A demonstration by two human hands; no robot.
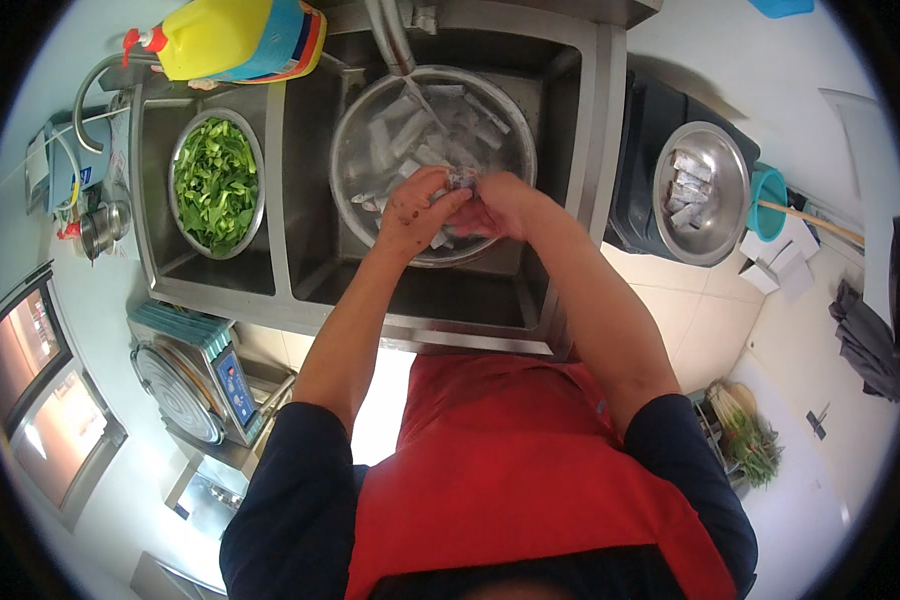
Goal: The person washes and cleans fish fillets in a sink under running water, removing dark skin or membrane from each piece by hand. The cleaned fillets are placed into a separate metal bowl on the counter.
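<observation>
A large steel bowl [336, 176] of water and silvery fish pieces [412, 133] stands in the right sink basin. Over its near half, my left hand [418, 206] grips one fish piece [461, 178] between thumb and fingers. My right hand [499, 204] is at the other side of that piece, its fingers partly blurred and hidden; whether it also grips the piece is unclear. Water runs from the faucet [390, 37] into the bowl. To the right, a smaller steel bowl [666, 217] holds several more cut fish pieces [690, 187].
An oval-looking metal bowl of chopped green leaves [217, 184] sits in the left basin. A yellow pump bottle [210, 37] lies across the sink's back left edge. The smaller bowl rests on a dark bin [641, 172], beside a teal container [766, 202]. The steel sink rim [435, 337] runs before me.
</observation>
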